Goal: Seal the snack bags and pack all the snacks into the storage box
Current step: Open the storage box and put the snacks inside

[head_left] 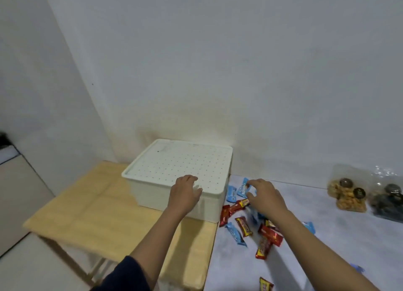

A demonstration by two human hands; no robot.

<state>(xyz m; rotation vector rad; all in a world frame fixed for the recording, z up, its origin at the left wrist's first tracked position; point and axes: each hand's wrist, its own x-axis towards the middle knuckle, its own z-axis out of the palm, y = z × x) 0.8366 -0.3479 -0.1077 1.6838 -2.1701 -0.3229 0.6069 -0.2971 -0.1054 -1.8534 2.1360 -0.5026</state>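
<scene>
A white storage box with a dotted lid on it stands on the wooden table against the wall. My left hand rests on the lid's front edge, fingers curled over it. My right hand hovers over several red and blue snack packets scattered beside the box, its fingers loosely bent and touching a blue packet. Two clear snack bags lie at the far right: one with golden snacks, one with dark snacks.
The wooden table joins a grey-white surface on the right that carries the snacks. A white wall stands close behind. One more red packet lies near the bottom edge. Floor shows at the left.
</scene>
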